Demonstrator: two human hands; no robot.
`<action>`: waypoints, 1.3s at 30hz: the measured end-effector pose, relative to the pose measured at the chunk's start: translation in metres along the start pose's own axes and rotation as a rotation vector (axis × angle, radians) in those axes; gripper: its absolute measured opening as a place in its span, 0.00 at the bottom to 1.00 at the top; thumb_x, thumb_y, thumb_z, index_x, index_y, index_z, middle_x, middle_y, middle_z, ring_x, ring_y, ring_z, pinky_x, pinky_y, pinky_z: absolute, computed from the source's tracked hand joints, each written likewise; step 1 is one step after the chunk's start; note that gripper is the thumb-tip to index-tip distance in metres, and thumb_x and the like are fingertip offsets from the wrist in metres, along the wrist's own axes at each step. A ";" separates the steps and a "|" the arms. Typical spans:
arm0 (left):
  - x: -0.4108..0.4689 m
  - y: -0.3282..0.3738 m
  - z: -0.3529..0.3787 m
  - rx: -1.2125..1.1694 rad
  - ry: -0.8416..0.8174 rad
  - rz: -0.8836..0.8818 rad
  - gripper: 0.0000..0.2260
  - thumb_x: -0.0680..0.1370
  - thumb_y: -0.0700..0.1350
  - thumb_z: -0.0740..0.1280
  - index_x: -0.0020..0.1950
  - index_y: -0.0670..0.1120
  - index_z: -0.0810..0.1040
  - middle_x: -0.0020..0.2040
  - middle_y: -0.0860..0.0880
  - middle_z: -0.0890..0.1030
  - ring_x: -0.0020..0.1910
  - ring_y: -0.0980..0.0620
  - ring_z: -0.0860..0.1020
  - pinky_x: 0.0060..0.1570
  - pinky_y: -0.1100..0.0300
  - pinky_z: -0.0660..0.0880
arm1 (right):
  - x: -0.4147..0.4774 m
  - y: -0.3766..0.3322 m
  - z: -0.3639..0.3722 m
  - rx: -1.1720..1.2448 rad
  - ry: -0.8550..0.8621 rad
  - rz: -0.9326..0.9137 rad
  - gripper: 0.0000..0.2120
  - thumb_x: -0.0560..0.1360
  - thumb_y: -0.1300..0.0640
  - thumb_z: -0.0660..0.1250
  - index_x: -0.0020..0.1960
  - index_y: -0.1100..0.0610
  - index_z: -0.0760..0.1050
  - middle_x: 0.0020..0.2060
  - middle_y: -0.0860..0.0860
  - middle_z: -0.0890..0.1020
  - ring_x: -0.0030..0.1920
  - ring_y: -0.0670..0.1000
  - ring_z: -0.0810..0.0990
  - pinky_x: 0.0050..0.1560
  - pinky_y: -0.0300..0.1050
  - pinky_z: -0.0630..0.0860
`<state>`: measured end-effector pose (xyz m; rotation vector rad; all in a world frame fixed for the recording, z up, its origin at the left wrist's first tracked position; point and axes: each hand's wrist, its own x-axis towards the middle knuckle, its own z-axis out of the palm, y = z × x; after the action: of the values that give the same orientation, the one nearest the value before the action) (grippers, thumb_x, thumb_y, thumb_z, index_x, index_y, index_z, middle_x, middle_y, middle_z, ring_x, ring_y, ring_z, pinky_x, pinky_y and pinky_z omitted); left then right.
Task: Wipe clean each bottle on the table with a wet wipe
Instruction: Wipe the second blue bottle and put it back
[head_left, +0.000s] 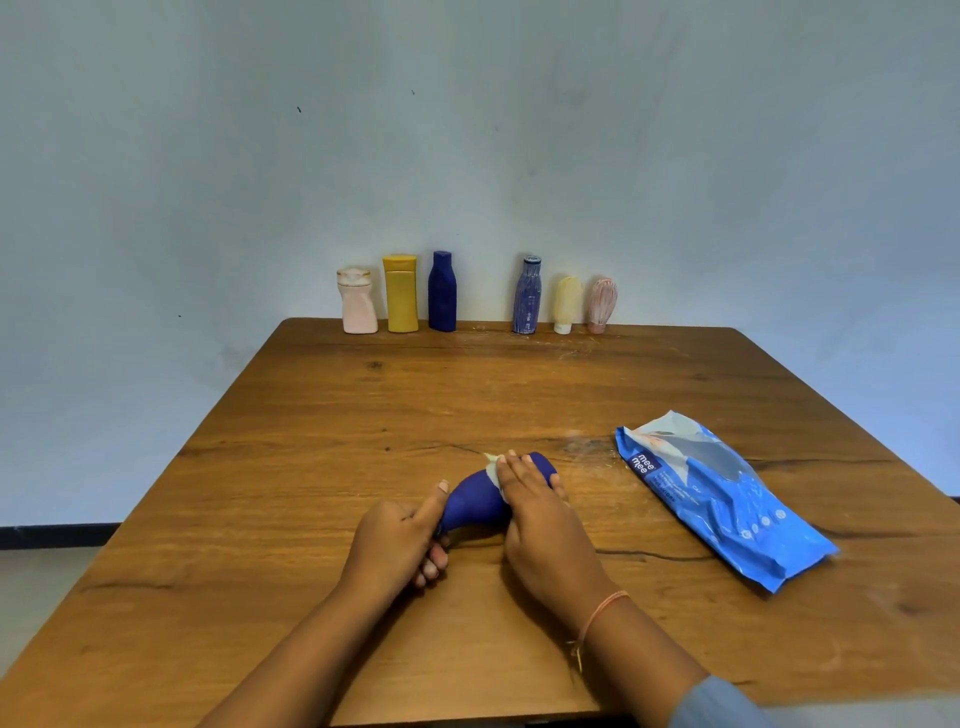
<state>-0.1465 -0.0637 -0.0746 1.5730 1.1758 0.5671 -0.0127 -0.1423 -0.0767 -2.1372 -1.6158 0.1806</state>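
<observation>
Left hand (400, 540) curled round the narrow end of a dark blue bottle (475, 501) lying on its side on the wooden table (337, 415), left of the blue wipes pack (717, 499); right hand (543, 519) laid over the bottle, fingers nearly straight, pressing a white wet wipe (492, 466) onto it. Well beyond the pack, against the wall: six more bottles (442, 291) standing upright in a row.

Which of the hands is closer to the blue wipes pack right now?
Right. The right hand presses a wipe on the blue bottle, just left of the wipes pack; the left hand grips the bottle's other end, farther left.
</observation>
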 end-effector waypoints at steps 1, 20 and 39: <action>-0.001 -0.003 0.002 -0.014 0.001 0.039 0.19 0.77 0.55 0.62 0.37 0.42 0.80 0.25 0.46 0.79 0.21 0.52 0.73 0.24 0.63 0.70 | 0.000 0.001 -0.001 0.006 0.004 0.016 0.29 0.77 0.65 0.52 0.76 0.55 0.49 0.76 0.49 0.51 0.75 0.46 0.45 0.72 0.44 0.39; -0.008 0.009 0.000 -0.430 0.103 0.453 0.12 0.68 0.35 0.74 0.45 0.41 0.74 0.41 0.50 0.81 0.42 0.56 0.79 0.44 0.67 0.76 | -0.008 -0.039 -0.031 0.999 0.199 0.145 0.20 0.76 0.71 0.56 0.64 0.56 0.73 0.59 0.45 0.77 0.57 0.39 0.76 0.61 0.39 0.73; -0.016 0.038 -0.001 -0.161 -0.010 0.627 0.19 0.72 0.37 0.70 0.56 0.57 0.74 0.49 0.58 0.82 0.51 0.60 0.80 0.50 0.68 0.76 | -0.004 -0.056 -0.074 0.106 0.148 -0.341 0.25 0.77 0.63 0.56 0.73 0.55 0.60 0.74 0.50 0.60 0.74 0.44 0.54 0.70 0.33 0.46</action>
<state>-0.1387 -0.0764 -0.0364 1.7928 0.5908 1.0284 -0.0361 -0.1547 0.0121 -1.7229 -1.8074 -0.0004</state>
